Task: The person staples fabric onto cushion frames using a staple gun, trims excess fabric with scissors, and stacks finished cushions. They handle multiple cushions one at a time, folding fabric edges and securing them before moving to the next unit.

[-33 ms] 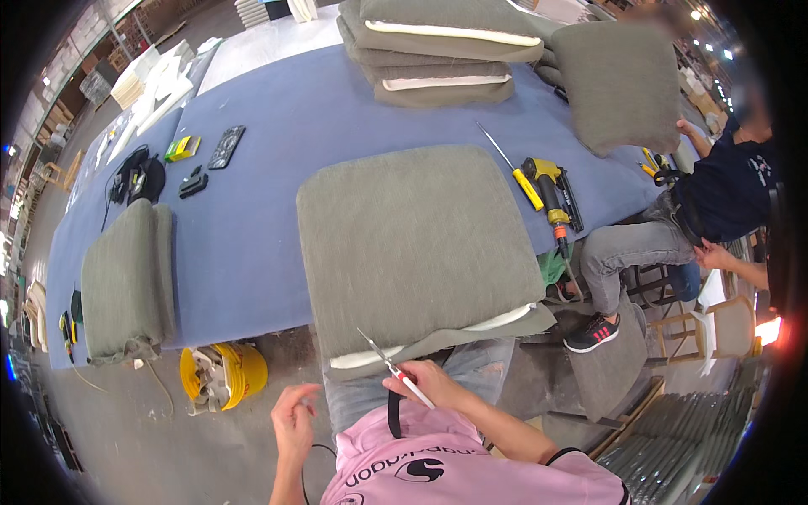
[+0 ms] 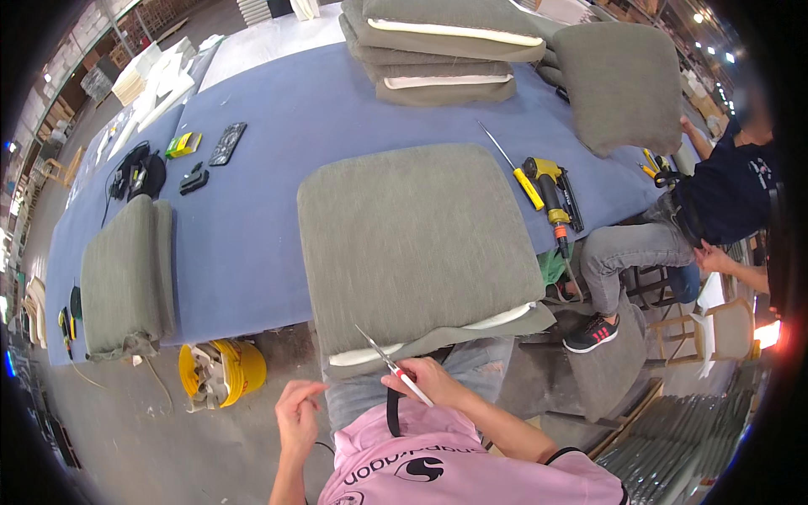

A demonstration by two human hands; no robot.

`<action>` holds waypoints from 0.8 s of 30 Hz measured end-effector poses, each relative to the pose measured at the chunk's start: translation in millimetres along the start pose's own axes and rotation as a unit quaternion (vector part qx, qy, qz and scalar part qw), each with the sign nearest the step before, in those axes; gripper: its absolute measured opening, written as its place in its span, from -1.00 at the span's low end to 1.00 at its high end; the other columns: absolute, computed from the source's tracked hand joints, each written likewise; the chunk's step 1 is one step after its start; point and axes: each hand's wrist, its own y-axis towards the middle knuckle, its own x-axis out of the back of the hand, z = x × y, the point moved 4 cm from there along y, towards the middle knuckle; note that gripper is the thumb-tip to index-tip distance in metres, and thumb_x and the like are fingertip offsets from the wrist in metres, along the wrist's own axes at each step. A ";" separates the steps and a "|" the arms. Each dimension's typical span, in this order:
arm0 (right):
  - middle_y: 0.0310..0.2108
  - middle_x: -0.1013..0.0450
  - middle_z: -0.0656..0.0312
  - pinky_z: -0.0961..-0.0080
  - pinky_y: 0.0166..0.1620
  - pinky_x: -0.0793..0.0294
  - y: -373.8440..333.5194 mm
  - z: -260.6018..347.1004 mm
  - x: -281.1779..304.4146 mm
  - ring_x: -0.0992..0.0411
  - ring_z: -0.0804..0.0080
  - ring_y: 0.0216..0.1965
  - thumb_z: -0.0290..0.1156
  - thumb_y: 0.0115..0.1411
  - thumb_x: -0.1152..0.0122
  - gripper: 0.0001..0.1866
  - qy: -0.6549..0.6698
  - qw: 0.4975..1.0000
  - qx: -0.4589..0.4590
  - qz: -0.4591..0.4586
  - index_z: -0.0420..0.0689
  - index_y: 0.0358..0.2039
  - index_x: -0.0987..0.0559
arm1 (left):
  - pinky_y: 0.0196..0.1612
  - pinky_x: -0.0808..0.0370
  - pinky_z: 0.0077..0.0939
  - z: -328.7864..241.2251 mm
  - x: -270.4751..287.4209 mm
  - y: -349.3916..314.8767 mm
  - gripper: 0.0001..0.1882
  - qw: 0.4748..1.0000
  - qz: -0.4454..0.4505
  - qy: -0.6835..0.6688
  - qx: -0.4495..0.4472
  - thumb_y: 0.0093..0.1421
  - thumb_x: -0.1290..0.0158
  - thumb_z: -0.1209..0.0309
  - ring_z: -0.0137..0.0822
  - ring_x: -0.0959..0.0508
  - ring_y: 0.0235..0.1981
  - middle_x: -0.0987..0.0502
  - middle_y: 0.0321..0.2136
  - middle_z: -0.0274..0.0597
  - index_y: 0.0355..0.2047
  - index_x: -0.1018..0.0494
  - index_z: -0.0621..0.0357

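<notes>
- On the counter (image 2: 236,252), the middle cushion (image 2: 412,236) lies flat, with its near edge poking out over the person's lap.
- On top of the middle cushion, gray-green cloth is already on and looks smooth. That part seems done.
- Along the near edge of the middle cushion, white padding (image 2: 498,318) peeks out and a cloth flap (image 2: 450,339) hangs loose. I think this edge is the part left.
- Just in front of the middle cushion, the right hand (image 2: 431,380) is closed around a thin tool (image 2: 411,386) with a red and white handle. The tip is over the near edge; I cannot tell if it touches.
- In front and to the left of the middle cushion, the left hand (image 2: 299,415) is half open, fingers bent. It seems to hold nothing.
- Right of the middle cushion lie a yellow-handled tool (image 2: 529,190) and a yellow and black air tool (image 2: 550,195).
- Behind the middle cushion is a cushion stack (image 2: 442,63). White shows on some edges there too, so those look unfinished.
- Left of the middle cushion, more cushions (image 2: 122,278) stand on edge.
</notes>
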 end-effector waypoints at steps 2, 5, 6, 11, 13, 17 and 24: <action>-0.64 -0.39 0.10 0.18 -0.43 -0.33 -11.3 21.5 -1.7 -0.28 0.18 -0.59 0.11 0.42 -0.47 -0.40 0.005 1.000 0.008 -0.001 -0.20 -0.46 -0.58 | -0.37 -0.33 -0.58 16.7 -25.0 3.4 -0.69 0.999 0.035 0.012 0.035 0.60 0.03 0.43 -0.55 -0.36 -0.49 -0.43 -0.49 -0.45 0.13 -0.65 0.28; -0.65 -0.40 0.09 0.18 -0.43 -0.33 -25.8 14.6 -7.8 -0.30 0.15 -0.60 0.09 0.41 -0.48 -0.42 -0.037 0.999 0.030 0.000 -0.22 -0.43 -0.60 | -0.38 -0.28 -0.59 23.2 -35.5 5.2 -0.69 0.984 0.037 -0.051 0.166 0.59 -0.02 0.39 -0.62 -0.33 -0.47 -0.40 -0.47 -0.51 0.16 -0.67 0.22; -0.64 -0.45 0.11 0.22 -0.42 -0.37 -31.5 9.8 -12.0 -0.34 0.21 -0.59 0.08 0.36 -0.54 -0.45 -0.026 1.000 0.013 0.002 -0.23 -0.39 -0.68 | -0.39 -0.22 -0.60 23.5 -32.7 6.4 -0.65 0.980 0.048 -0.048 0.188 0.58 -0.06 0.36 -0.66 -0.30 -0.45 -0.40 -0.45 -0.56 0.22 -0.66 0.22; -0.57 -0.57 0.15 0.31 -0.41 -0.39 -53.8 -25.0 -31.1 -0.37 0.39 -0.56 0.19 0.28 -0.58 -0.44 0.036 0.998 -0.049 -0.001 -0.15 -0.29 -0.81 | -0.34 -0.23 -0.58 18.6 -30.1 12.2 -0.53 0.943 0.101 -0.190 0.254 0.52 -0.06 0.38 -0.60 -0.27 -0.44 -0.32 -0.45 -0.56 0.33 -0.55 0.39; -0.57 -0.58 0.14 0.32 -0.40 -0.39 -61.6 -31.5 -38.1 -0.37 0.38 -0.56 0.21 0.28 -0.57 -0.42 0.051 0.994 -0.093 0.015 -0.15 -0.27 -0.82 | -0.31 -0.24 -0.55 16.2 -32.7 9.1 -0.50 0.924 0.121 -0.232 0.280 0.50 -0.06 0.38 -0.57 -0.27 -0.42 -0.30 -0.44 -0.55 0.35 -0.52 0.44; -0.59 -0.55 0.13 0.32 -0.40 -0.37 -66.1 -23.8 -42.6 -0.37 0.42 -0.56 0.20 0.32 -0.54 -0.43 0.045 0.993 -0.107 0.031 -0.17 -0.29 -0.79 | -0.28 -0.29 -0.52 15.9 -41.6 6.9 -0.53 0.902 0.127 -0.278 0.305 0.54 -0.06 0.34 -0.53 -0.33 -0.40 -0.34 -0.41 -0.50 0.32 -0.52 0.42; -0.62 -0.46 0.29 0.37 -0.45 -0.27 -55.8 -3.8 -34.3 -0.26 0.56 -0.55 0.09 0.38 -0.55 -0.48 0.031 0.996 -0.072 0.036 -0.19 -0.35 -0.72 | -0.27 -0.34 -0.55 38.7 -50.4 0.6 -0.63 0.837 -0.011 -0.414 0.357 0.55 -0.13 0.33 -0.51 -0.41 -0.40 -0.42 -0.32 -0.46 0.25 -0.58 0.24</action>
